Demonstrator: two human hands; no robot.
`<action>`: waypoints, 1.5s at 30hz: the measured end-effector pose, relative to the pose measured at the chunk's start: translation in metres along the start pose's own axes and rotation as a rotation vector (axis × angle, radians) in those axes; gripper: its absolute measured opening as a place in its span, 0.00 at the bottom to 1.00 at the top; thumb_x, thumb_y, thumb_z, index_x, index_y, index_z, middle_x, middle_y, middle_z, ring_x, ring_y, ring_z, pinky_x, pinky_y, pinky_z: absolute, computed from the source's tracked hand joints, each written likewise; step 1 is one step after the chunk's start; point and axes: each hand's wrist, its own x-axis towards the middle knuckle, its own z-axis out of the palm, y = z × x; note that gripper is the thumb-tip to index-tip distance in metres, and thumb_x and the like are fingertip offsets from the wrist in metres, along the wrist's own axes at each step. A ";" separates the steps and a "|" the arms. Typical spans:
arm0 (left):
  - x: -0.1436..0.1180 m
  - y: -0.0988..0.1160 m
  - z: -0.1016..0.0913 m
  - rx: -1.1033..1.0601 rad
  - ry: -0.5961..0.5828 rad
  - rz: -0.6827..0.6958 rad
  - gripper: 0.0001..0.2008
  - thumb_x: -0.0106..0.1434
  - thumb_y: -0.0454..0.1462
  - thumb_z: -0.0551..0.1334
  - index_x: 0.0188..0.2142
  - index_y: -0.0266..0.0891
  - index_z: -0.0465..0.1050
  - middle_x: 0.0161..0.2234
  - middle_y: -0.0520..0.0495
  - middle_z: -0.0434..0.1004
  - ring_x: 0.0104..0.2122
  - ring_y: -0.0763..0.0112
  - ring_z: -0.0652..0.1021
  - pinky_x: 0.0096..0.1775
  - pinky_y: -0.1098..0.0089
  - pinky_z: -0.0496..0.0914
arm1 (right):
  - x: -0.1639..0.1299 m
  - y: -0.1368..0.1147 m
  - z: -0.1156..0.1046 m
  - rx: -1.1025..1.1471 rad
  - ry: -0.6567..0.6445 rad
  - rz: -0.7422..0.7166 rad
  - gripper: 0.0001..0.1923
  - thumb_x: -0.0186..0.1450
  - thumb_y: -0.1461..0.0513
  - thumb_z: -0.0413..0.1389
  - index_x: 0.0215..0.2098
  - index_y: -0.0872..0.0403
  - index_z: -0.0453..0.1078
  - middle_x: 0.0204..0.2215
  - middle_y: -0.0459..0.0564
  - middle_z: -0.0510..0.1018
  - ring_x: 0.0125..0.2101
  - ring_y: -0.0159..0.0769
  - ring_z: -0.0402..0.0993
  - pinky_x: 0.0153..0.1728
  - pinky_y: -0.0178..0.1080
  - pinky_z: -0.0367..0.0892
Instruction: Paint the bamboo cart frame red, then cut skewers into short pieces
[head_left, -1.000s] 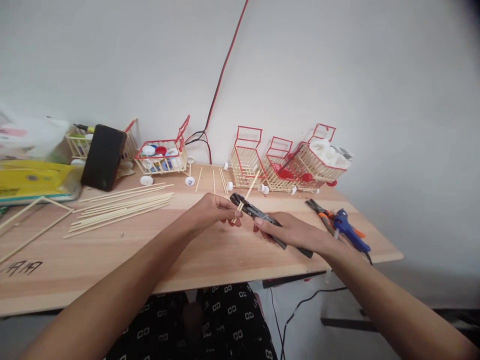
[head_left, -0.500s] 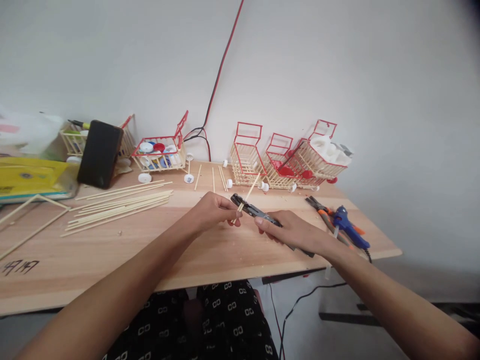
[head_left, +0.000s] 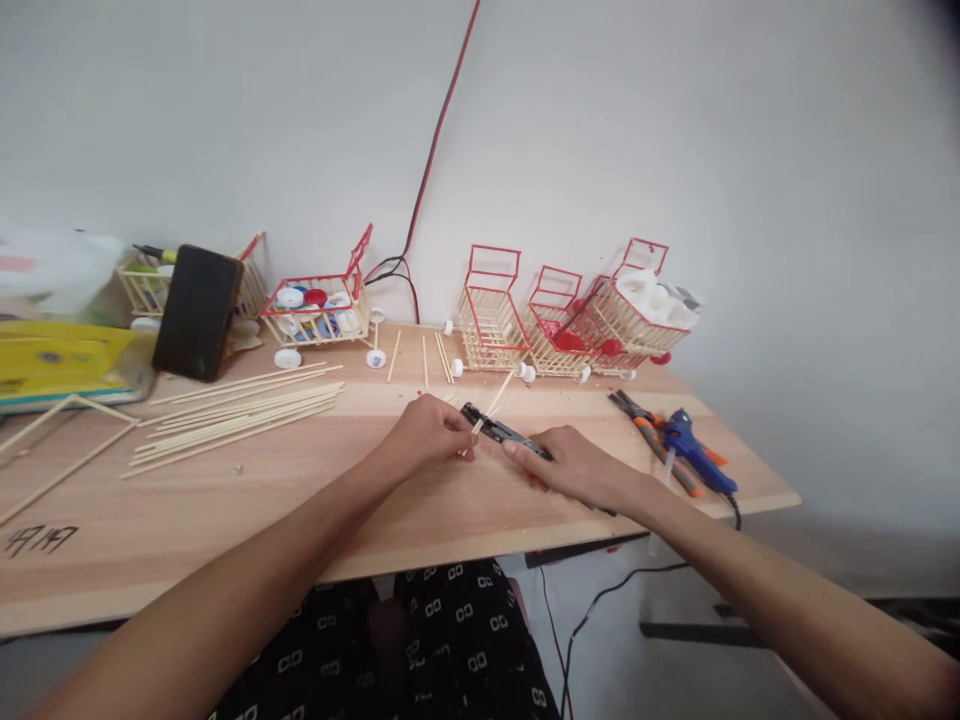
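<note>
My left hand (head_left: pixel 433 428) pinches thin wooden sticks (head_left: pixel 498 396) near their lower ends, over the middle of the table. Closed around the handles of black pliers (head_left: pixel 504 432), my right hand (head_left: pixel 568 462) is just to the right of it. The pliers' head lies across the sticks, right beside my left fingertips. One stick pokes up past the jaws towards the carts; whether the jaws are closed on it is too small to tell. A loose pile of longer wooden sticks (head_left: pixel 238 420) lies on the table to the left.
Small stick carts with red rims stand along the wall: one with bottle caps (head_left: pixel 319 308), one with bare slats (head_left: pixel 491 325), others further right. A phone (head_left: pixel 198 312) leans at left. Orange-handled pliers (head_left: pixel 654 440) and a blue glue gun (head_left: pixel 697 450) lie at right.
Both hands have shifted slightly down and left, the pliers with them. A small light stick piece now shows on the table just behind the pliers' head.
</note>
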 end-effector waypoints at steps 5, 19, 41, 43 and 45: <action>0.000 0.001 0.001 0.089 0.013 0.001 0.08 0.48 0.33 0.60 0.20 0.37 0.79 0.17 0.50 0.75 0.19 0.74 0.70 0.23 0.74 0.59 | 0.000 0.003 0.006 -0.003 0.008 -0.047 0.32 0.63 0.40 0.44 0.17 0.55 0.64 0.13 0.48 0.67 0.16 0.30 0.59 0.19 0.36 0.50; -0.001 0.001 0.003 0.214 -0.005 0.024 0.08 0.46 0.33 0.60 0.19 0.38 0.79 0.16 0.51 0.74 0.20 0.73 0.69 0.24 0.73 0.57 | -0.004 0.004 0.015 -0.064 0.004 -0.079 0.31 0.65 0.40 0.40 0.16 0.53 0.56 0.13 0.45 0.61 0.16 0.29 0.56 0.20 0.37 0.47; 0.002 0.000 -0.050 0.289 0.324 0.050 0.08 0.54 0.37 0.62 0.23 0.34 0.76 0.21 0.50 0.73 0.24 0.72 0.70 0.27 0.73 0.58 | 0.019 0.008 0.004 0.405 0.382 -0.151 0.31 0.65 0.40 0.40 0.20 0.55 0.64 0.13 0.45 0.66 0.14 0.29 0.63 0.17 0.32 0.56; 0.005 -0.006 -0.048 0.420 0.424 0.092 0.09 0.56 0.34 0.61 0.21 0.35 0.75 0.19 0.50 0.71 0.24 0.72 0.69 0.28 0.72 0.56 | 0.035 0.000 0.002 0.558 0.470 -0.223 0.31 0.65 0.40 0.40 0.22 0.55 0.65 0.12 0.44 0.65 0.13 0.29 0.62 0.15 0.31 0.57; 0.007 -0.010 -0.042 0.493 0.428 0.128 0.12 0.57 0.33 0.59 0.18 0.35 0.73 0.18 0.50 0.69 0.23 0.72 0.68 0.28 0.71 0.55 | 0.052 -0.009 0.000 0.709 0.547 -0.268 0.31 0.64 0.39 0.40 0.22 0.54 0.64 0.12 0.43 0.65 0.12 0.28 0.61 0.14 0.31 0.57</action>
